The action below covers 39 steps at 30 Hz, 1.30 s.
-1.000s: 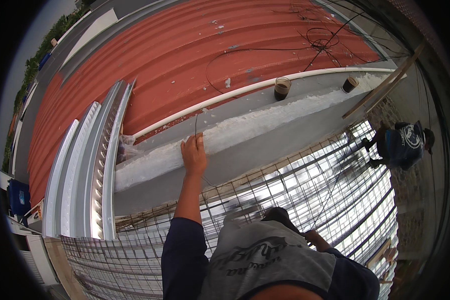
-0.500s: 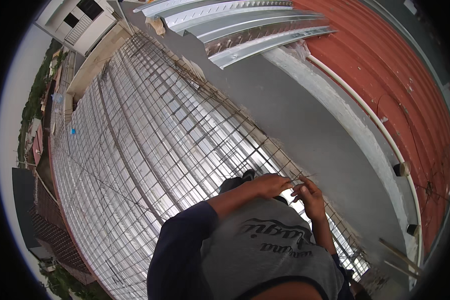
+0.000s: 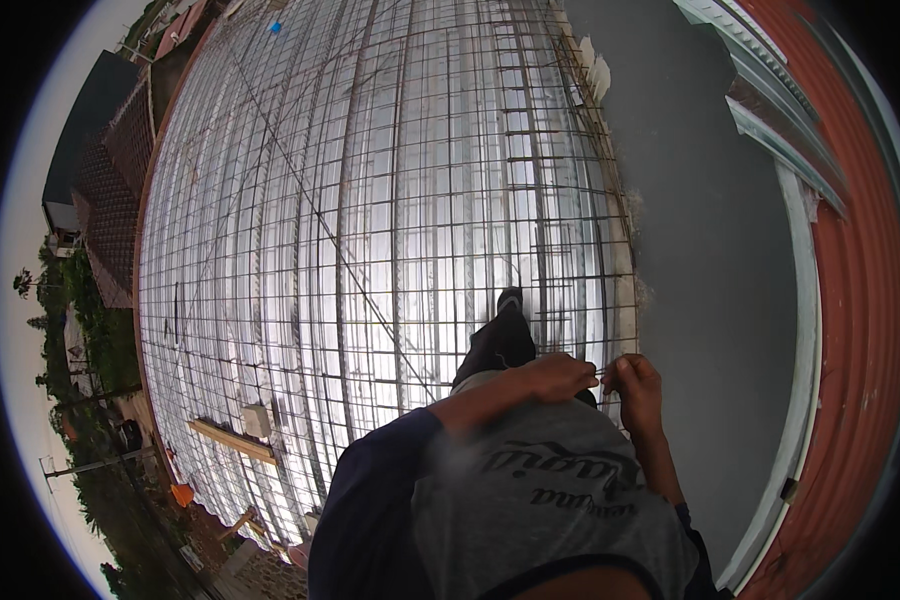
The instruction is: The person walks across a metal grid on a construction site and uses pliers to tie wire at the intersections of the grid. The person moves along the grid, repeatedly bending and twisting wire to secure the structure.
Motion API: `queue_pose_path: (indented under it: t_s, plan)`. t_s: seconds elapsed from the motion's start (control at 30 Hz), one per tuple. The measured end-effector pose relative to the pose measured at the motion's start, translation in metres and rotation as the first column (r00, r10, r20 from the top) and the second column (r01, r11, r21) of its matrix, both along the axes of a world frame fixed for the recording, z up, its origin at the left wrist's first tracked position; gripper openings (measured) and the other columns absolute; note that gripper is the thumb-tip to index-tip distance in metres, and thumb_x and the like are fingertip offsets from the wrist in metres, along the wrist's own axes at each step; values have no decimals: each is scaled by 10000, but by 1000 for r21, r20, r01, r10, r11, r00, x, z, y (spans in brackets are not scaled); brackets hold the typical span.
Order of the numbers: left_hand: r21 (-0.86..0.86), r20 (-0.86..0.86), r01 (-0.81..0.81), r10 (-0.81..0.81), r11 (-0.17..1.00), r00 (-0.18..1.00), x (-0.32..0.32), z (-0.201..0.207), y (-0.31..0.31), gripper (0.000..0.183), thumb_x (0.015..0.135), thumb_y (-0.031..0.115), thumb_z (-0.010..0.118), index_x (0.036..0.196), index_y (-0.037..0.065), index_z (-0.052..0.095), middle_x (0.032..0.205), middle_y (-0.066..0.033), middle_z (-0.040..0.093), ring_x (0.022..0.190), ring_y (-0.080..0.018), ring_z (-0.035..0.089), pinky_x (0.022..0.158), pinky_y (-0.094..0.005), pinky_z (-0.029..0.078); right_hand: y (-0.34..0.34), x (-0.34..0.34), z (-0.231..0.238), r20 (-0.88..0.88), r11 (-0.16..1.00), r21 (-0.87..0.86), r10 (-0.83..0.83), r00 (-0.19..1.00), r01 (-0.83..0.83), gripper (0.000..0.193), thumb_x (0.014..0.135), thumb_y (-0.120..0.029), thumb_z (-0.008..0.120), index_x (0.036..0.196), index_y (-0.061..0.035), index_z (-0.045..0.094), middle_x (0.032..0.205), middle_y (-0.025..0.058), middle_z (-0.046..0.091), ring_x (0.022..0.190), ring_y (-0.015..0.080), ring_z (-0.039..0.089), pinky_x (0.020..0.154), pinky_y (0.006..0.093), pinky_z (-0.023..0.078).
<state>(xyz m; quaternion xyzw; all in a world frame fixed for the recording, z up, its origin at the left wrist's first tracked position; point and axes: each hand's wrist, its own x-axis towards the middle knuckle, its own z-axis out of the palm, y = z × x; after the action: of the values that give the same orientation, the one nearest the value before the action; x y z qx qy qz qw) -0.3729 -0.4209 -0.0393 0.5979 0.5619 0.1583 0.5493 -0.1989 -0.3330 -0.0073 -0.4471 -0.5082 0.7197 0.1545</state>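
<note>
In front of my waist, my left hand (image 3: 563, 378) and my right hand (image 3: 637, 390) are close together with a small gap between them. The fingers of my left hand are curled closed. My right hand's thumb and fingertips are pinched, pointing toward the left. Something thin and dark seems to run between the fingertips, too small to make out. Beyond and below the hands spreads a grid of steel reinforcing bars (image 3: 397, 270) over shiny corrugated metal decking (image 3: 425, 292). One leg in dark trousers (image 3: 500, 345) extends ahead, its dark shoe (image 3: 510, 298) on the grid.
Along the right runs a smooth grey concrete strip (image 3: 705, 270), then a red corrugated roof (image 3: 850, 330) and stacked silver metal profiles (image 3: 785, 125). A wooden plank (image 3: 232, 441) and a pale block (image 3: 257, 421) lie at the left. The deck's edge there drops toward trees and a tiled roof (image 3: 110, 220).
The view has swung leftward, so the grid now runs nearly straight ahead. My right hand's fingers, looser before, have closed into a pinch. Both hands stay near my waist.
</note>
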Motion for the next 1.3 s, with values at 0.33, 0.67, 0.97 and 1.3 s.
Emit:
queue_pose_path:
  t_s: [0.33,0.67,0.97,1.3]
  plan:
    - [-47,131,-191,196,980,972,-148,-21,41,284,954,257,473,1000,5,594,860,-187,620,809,-315,619,719,-415,474,20,-123,-50,-84,968,60,-240,967,245,261,918,-220,578,973,31,621,837,95,664,706,145,614,617,291,501]
    - [42,94,358,-361,933,928,-178,-42,108,273,935,201,456,1030,-21,583,659,-18,487,532,-98,441,484,-280,377,-29,-143,-22,-34,704,43,-708,705,709,314,939,-301,531,1003,-8,625,901,92,690,837,169,672,669,310,537]
    - [342,-88,638,-652,690,753,-36,-21,109,230,928,147,474,975,-32,611,821,-208,624,736,-355,602,697,-403,466,-88,-46,-58,-202,156,-278,-974,101,948,307,934,-249,552,917,51,612,813,128,662,723,200,681,510,319,556]
    - [279,-71,797,-816,535,573,178,-15,114,231,938,123,484,1022,-66,588,801,-123,608,672,-233,568,658,-351,462,-111,144,-41,-114,-37,-136,-992,-53,990,305,948,-223,519,853,43,634,767,110,671,727,175,688,566,302,562]
